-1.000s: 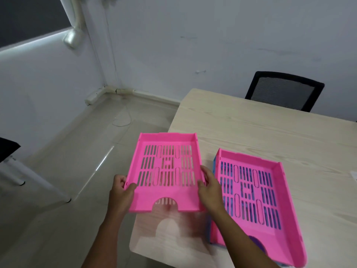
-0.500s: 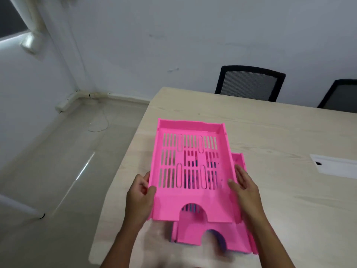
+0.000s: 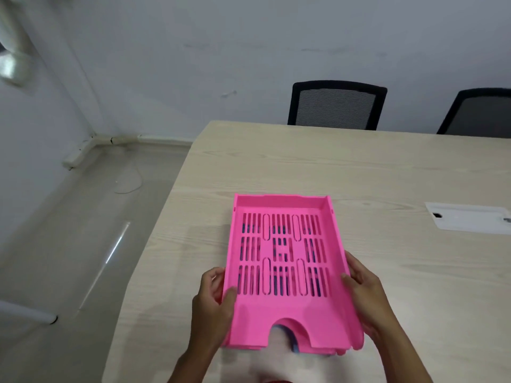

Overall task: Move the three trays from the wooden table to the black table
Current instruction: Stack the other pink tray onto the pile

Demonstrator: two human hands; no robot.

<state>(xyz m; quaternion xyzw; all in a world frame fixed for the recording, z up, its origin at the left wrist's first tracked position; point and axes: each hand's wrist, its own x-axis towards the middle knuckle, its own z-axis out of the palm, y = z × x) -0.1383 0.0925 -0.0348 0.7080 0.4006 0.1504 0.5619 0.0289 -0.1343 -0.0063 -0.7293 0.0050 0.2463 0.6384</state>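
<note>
A pink slotted tray [image 3: 282, 316] lies on top of a stack on the wooden table [image 3: 387, 175], near its front left corner. Under it a second pink tray edge [image 3: 358, 342] and a sliver of a blue tray [image 3: 293, 344] show at the front and through the slots. My left hand [image 3: 214, 305] grips the top tray's left wall, thumb inside. My right hand [image 3: 365, 291] holds its right wall. The black table is out of sight.
Two black mesh chairs [image 3: 336, 105] [image 3: 478, 111] stand behind the table's far edge. A white cable cover plate [image 3: 467, 221] is set into the table at the right. The floor [image 3: 69, 258] lies to the left, with a white table leg [image 3: 27, 313].
Both hands carried the pink tray from over the table's left corner rightward and set it onto the pink-and-blue stack. The view turned right.
</note>
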